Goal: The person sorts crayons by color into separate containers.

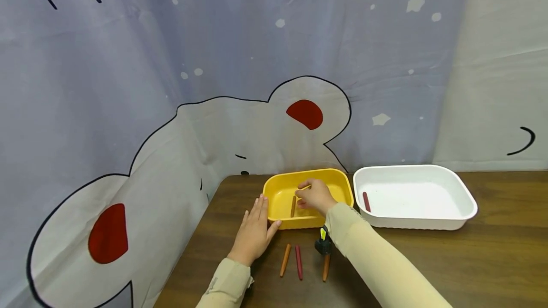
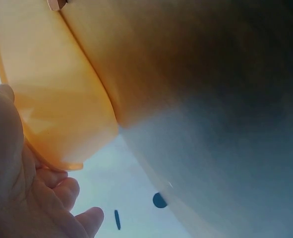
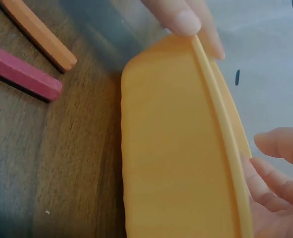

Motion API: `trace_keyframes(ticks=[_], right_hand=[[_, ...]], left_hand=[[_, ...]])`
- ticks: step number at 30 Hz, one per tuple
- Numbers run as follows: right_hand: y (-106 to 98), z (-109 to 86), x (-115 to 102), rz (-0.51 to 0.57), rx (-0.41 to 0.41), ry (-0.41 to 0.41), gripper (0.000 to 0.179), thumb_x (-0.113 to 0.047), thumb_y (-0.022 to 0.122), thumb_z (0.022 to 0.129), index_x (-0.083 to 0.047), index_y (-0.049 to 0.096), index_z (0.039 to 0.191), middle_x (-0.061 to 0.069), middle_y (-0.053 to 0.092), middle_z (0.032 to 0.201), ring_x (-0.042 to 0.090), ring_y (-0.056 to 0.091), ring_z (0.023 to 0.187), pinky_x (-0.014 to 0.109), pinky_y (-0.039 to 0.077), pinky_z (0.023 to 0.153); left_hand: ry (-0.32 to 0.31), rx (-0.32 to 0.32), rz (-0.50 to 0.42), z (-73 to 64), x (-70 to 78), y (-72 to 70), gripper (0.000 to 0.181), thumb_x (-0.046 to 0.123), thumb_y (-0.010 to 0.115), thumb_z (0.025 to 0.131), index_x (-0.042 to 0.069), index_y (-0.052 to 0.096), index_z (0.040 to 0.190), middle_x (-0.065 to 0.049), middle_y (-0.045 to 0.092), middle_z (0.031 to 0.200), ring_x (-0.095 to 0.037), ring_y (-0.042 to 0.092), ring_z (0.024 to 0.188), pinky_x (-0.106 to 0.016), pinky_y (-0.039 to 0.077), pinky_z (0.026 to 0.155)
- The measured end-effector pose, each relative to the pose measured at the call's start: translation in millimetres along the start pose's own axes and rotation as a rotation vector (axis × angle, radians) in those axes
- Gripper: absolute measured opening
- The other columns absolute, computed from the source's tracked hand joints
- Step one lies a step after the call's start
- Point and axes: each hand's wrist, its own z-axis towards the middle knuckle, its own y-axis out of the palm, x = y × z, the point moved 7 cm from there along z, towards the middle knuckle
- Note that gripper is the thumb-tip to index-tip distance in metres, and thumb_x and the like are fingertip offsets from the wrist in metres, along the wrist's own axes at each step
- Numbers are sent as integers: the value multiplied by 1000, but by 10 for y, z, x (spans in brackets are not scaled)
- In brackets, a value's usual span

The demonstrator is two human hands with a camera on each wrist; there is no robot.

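Observation:
My left hand (image 1: 251, 235) rests against the left end of a yellow tray (image 1: 295, 224), fingers straight along its outside and thumb at the front rim. Inside that tray an orange crayon (image 1: 293, 206) lies near the middle. Over the tray is my right hand (image 1: 316, 197), its fingers loosely bent and spread from the thumb, just right of that crayon. In the right wrist view this right hand (image 3: 280, 173) shows nothing between thumb and fingers. The tray's front wall hides its lower fingers and the crayon there.
On the brown table (image 1: 428, 265), an orange crayon (image 1: 285, 260) and a red crayon (image 1: 298, 263) lie before the yellow tray. Another orange crayon (image 1: 326, 268) lies partly under the right wrist. To the right stands a white tray (image 1: 424, 223) holding one red crayon (image 1: 366, 202). A printed curtain (image 1: 239, 127) hangs behind.

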Motion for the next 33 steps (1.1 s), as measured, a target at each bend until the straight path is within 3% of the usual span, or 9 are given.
trace_keyframes(ticks=[5, 13, 27, 33], right_hand=[[-46, -49, -44, -7, -9, -37, 29, -4, 63, 98, 11, 60, 123, 27, 66, 106, 41, 71, 89, 44, 61, 78], [-161, -150, -109, -54, -9, -127, 24, -3, 64, 97, 11, 63, 117, 22, 68, 99, 37, 71, 85, 37, 62, 74], [-410, -563, -336, -160, -105, -325, 21, -3, 63, 97, 10, 65, 114, 15, 68, 95, 35, 70, 86, 36, 62, 77], [-542, -796, -426, -294, -57, -421, 16, -7, 67, 94, 0, 69, 108, 9, 71, 97, 23, 68, 82, 33, 59, 77]], left_hand=[[-9, -8, -3, 0, -20, 12, 77, 47, 49, 106, -5, 28, 157, -22, 24, 164, -37, 28, 150, -62, 27, 117], [0, 1, 0, -15, -13, -4, 76, 47, 48, 106, -6, 29, 156, -24, 25, 164, -38, 29, 149, -62, 28, 116], [6, -4, 2, -23, -6, 5, 77, 48, 48, 106, -6, 28, 157, -23, 24, 164, -37, 28, 150, -62, 28, 116], [22, 14, 0, -6, 19, -19, 76, 47, 48, 106, -7, 29, 156, -24, 25, 163, -38, 29, 150, -62, 28, 116]])
